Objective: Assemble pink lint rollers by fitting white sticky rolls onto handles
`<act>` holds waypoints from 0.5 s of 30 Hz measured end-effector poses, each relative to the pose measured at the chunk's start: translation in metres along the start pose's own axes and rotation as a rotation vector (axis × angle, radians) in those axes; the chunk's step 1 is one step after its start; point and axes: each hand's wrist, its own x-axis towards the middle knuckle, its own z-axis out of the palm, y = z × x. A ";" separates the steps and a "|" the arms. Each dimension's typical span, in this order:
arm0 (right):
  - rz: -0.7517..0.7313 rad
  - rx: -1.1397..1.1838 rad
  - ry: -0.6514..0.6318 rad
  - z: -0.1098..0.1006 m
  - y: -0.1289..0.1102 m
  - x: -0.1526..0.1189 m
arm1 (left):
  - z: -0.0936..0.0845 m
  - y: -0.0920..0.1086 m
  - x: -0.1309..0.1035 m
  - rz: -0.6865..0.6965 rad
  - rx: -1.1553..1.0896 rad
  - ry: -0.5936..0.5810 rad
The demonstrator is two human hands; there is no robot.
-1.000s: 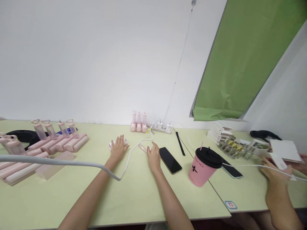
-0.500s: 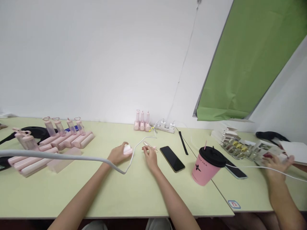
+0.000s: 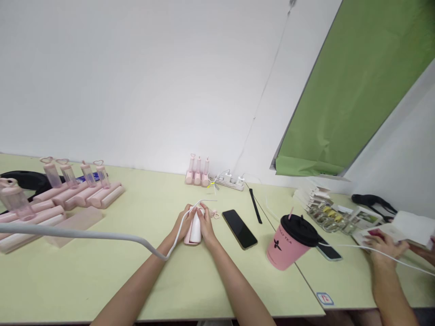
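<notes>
My left hand point(image 3: 181, 225) and my right hand point(image 3: 206, 226) are both closed around a pink-and-white twin-cylinder device point(image 3: 195, 231), one hand on each side. Its white cylinder faces up beside the pink one, and my fingers hide its far end. Just beyond my right hand lies a small pink heart-shaped loop point(image 3: 215, 214). A white cable point(image 3: 179, 232) crosses in front of my left hand and hides part of it.
Several similar pink devices with clear tubes point(image 3: 97, 190) stand at left by a translucent box point(image 3: 76, 224). Three more point(image 3: 197, 176) are by the wall near a power strip point(image 3: 229, 182). Right are a phone point(image 3: 239, 228), a pink cup point(image 3: 287, 246) and another person's hand point(image 3: 385, 246).
My right hand has moved left to meet my left hand, which has shifted right. Both now grip the device between them. The view has turned slightly.
</notes>
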 end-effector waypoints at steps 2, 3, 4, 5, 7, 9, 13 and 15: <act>0.072 0.135 -0.091 0.100 -0.075 -0.009 | 0.000 0.008 -0.006 0.050 0.130 0.076; 0.136 0.217 -0.108 0.149 -0.111 -0.014 | 0.001 0.012 -0.008 0.078 0.198 0.104; 0.149 0.248 -0.132 0.191 -0.141 -0.018 | 0.002 0.016 -0.010 0.110 0.259 0.127; 0.163 0.265 -0.139 0.224 -0.162 -0.021 | 0.004 0.019 -0.012 0.146 0.308 0.145; 0.210 0.290 -0.128 0.257 -0.178 -0.024 | 0.010 0.023 -0.014 0.221 0.355 0.157; 0.263 0.350 -0.097 0.260 -0.172 -0.024 | 0.014 0.024 -0.014 0.246 0.334 0.152; 0.212 0.381 -0.028 0.246 -0.153 -0.019 | 0.011 0.022 -0.012 0.217 0.219 0.138; 0.132 0.279 -0.022 0.243 -0.147 -0.017 | 0.005 0.023 -0.012 0.216 0.201 0.104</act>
